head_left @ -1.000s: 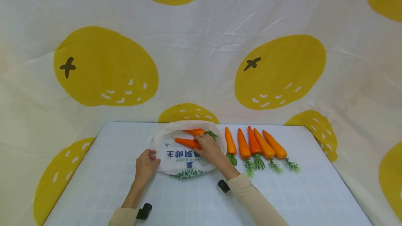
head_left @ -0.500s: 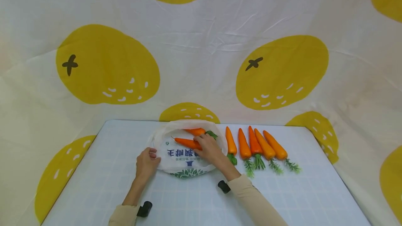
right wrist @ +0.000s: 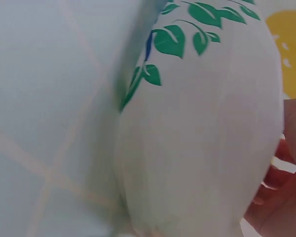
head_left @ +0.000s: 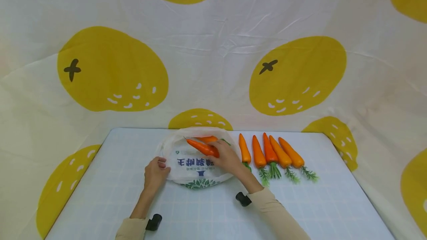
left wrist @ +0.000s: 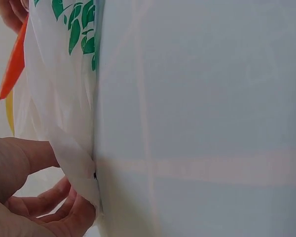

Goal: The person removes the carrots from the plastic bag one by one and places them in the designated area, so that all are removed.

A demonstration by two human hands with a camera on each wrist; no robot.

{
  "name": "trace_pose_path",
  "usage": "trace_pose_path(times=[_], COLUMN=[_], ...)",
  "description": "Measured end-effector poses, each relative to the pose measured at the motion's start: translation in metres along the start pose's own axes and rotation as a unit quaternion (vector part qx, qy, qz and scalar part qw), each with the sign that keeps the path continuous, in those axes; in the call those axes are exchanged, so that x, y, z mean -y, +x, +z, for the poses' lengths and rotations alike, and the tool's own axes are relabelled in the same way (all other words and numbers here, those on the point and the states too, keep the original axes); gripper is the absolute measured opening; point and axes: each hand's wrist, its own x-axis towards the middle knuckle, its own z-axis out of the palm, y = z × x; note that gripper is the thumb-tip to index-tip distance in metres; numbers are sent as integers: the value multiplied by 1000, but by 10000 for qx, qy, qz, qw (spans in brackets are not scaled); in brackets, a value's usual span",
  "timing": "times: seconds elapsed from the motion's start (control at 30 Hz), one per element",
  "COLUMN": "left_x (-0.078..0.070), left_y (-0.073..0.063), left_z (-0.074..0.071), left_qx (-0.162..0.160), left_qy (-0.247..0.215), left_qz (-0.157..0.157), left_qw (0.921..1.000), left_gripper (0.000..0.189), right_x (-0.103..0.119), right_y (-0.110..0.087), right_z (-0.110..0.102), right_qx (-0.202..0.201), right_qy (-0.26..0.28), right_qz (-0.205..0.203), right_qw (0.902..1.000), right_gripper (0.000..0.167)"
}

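A white plastic bag (head_left: 199, 184) with dark blue lettering and green leaf prints lies on the table, its mouth spread wide. My left hand (head_left: 156, 175) pinches the bag's left edge, the film passing between thumb and fingers in the left wrist view. Over the bag's mouth, my right hand (head_left: 229, 157) grips a red-orange carrot (head_left: 202, 147) near its thick end. Its thin root tip points to the far left, tilted upward. Behind it, an orange carrot (head_left: 206, 138) lies inside the bag. In the right wrist view, the bag's wall (right wrist: 202, 128) hides most of my right hand.
Several carrots (head_left: 258, 153) lie in a row right of the bag, tips away from me and green tops toward me. The table (head_left: 110, 180) has a pale blue checked cover. A white curtain (head_left: 207, 58) with yellow fruit prints hangs behind its far edge.
My right hand has lifted the red-orange carrot off the inside of the bag and drawn slightly to the right. My left hand has stayed at the bag's edge.
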Motion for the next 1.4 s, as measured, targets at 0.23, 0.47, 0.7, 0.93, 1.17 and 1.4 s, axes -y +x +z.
trace_pose_path(times=[0.23,0.47,0.7,0.93,1.17,1.4], left_x=[1,1,-1,-2,2,1], left_y=[1,2,2,2,2,-1], left_z=[1,3,2,1,0,-2], left_qx=[-4,2,-8,21,42,75], left_qy=[8,14,5,-11,2,-7], left_qz=[-41,-4,-14,-20,54,52], left_qw=[10000,10000,10000,10000,10000,10000], left_gripper=[28,28,27,28,28,27], right_x=[0,-3,-8,-13,-21,-29], right_y=[-4,-4,-5,-6,-11,-18], right_z=[-13,-22,-31,-41,-58,-72], right_qx=[-294,-840,-1348,-1756,-1704,-1597], right_qy=[286,1335,2041,2438,2664,3468], right_qz=[81,92,546,1099,1631,2094], right_qw=[9991,9874,9681,9475,9346,9002], right_gripper=[46,46,48,46,51,53])
